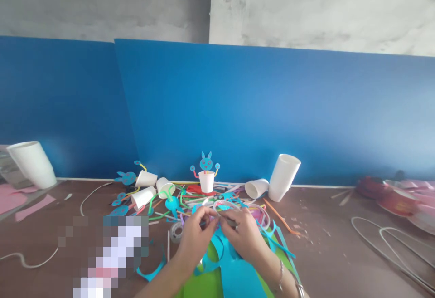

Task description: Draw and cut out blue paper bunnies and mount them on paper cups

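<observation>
Both hands meet over the pile at the table's middle, fingertips almost touching. My left hand (197, 231) is closed in a pinch; whatever lies in it is too small to make out. Opposite it, my right hand (242, 231) pinches too, its fingertips hiding any held thing. Just behind the fingers shows a pale ring-like loop (226, 202). Below the hands lie blue paper (239, 280) with cut-out holes and green paper (200, 286). A roll of tape (176, 232) sits beside my left hand. Farther back, a white paper cup (206, 183) stands upright with a blue paper rabbit head and straw arms.
Several cups with blue paper pieces and straws lie on their sides, one cup (143, 197) at the left. Stacked white cups (283, 178) stand at the right, another stack (33, 164) far left. A white cable (384, 239) crosses the brown table (322, 266). A blue partition (238, 112) rises behind.
</observation>
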The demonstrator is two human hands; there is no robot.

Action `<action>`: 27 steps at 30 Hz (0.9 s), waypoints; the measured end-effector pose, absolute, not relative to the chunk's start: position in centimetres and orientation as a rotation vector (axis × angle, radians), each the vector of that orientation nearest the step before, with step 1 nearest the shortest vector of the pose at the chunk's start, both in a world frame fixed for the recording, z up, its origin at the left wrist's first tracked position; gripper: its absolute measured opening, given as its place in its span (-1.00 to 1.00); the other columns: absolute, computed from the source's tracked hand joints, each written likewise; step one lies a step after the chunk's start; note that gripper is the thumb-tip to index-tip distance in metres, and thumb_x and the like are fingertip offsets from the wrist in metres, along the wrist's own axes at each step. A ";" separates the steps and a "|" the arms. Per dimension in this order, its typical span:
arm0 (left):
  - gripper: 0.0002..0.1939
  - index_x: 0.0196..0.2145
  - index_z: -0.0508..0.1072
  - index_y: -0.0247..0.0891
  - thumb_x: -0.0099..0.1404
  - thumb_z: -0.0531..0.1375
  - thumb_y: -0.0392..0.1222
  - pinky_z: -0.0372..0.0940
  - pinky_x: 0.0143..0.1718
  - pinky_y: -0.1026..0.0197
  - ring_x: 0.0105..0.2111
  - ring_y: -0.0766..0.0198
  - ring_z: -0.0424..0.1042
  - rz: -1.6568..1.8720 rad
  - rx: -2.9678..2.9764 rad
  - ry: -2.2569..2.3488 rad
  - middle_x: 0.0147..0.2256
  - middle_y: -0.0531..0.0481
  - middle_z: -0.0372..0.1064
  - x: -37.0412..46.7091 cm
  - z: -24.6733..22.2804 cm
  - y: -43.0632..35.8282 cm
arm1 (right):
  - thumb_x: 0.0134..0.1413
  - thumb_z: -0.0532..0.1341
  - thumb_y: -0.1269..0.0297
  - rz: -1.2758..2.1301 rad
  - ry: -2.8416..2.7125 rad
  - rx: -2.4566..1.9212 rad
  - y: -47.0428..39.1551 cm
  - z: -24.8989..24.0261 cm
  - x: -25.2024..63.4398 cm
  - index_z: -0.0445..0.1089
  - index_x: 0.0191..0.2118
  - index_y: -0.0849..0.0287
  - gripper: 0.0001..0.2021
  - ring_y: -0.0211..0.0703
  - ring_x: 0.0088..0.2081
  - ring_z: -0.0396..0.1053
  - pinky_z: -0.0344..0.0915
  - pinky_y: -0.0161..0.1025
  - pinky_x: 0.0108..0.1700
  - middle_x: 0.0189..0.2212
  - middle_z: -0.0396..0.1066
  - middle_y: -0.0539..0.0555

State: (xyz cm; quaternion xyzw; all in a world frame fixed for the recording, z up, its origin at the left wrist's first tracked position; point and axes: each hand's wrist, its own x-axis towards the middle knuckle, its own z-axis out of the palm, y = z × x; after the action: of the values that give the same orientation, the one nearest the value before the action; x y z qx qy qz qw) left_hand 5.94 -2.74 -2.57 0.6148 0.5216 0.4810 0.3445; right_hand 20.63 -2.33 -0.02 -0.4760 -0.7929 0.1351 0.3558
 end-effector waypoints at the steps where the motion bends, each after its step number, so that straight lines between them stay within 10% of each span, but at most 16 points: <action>1: -0.85 -0.39 0.44 -0.23 0.17 0.15 -0.11 0.11 -0.48 0.30 -0.53 0.29 0.23 1.252 1.607 1.350 -0.59 0.14 0.16 6.0 -2.6 -2.8 | 0.06 0.06 0.35 0.344 -2.038 -1.235 -2.3 -0.1 20.6 0.47 -0.48 0.12 -0.75 -0.27 -0.58 0.23 0.17 -0.28 -0.23 -0.69 0.33 -0.09; 18: -0.83 -0.48 0.38 -0.21 0.25 0.12 -0.16 0.16 -0.43 0.28 -0.50 0.26 0.29 1.450 1.798 1.145 -0.53 0.03 0.33 5.6 -1.5 -4.4 | -0.03 0.09 0.25 0.854 -1.613 -1.080 -3.5 -0.6 19.0 0.35 -0.66 0.20 -0.72 -0.24 -0.59 0.17 0.14 -0.30 -0.51 -0.70 0.22 -0.03; 27: -0.67 -0.42 0.28 -0.25 0.10 0.30 0.02 -0.24 -0.69 0.40 -0.70 0.51 -0.22 1.372 0.774 0.772 -0.68 0.28 -0.09 5.6 -1.1 -2.8 | 0.10 0.07 0.41 -0.182 -1.979 -1.714 0.2 -1.1 24.0 0.46 -0.48 0.16 -0.75 -0.04 -0.37 0.43 0.14 -0.16 -0.27 -0.49 0.51 0.14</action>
State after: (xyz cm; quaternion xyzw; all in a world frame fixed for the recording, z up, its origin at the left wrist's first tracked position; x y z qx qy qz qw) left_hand 5.63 -2.82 -1.08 0.3395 0.3384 0.6012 0.6394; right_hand 24.01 0.15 -1.13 -0.6313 -0.7290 -0.0672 0.2559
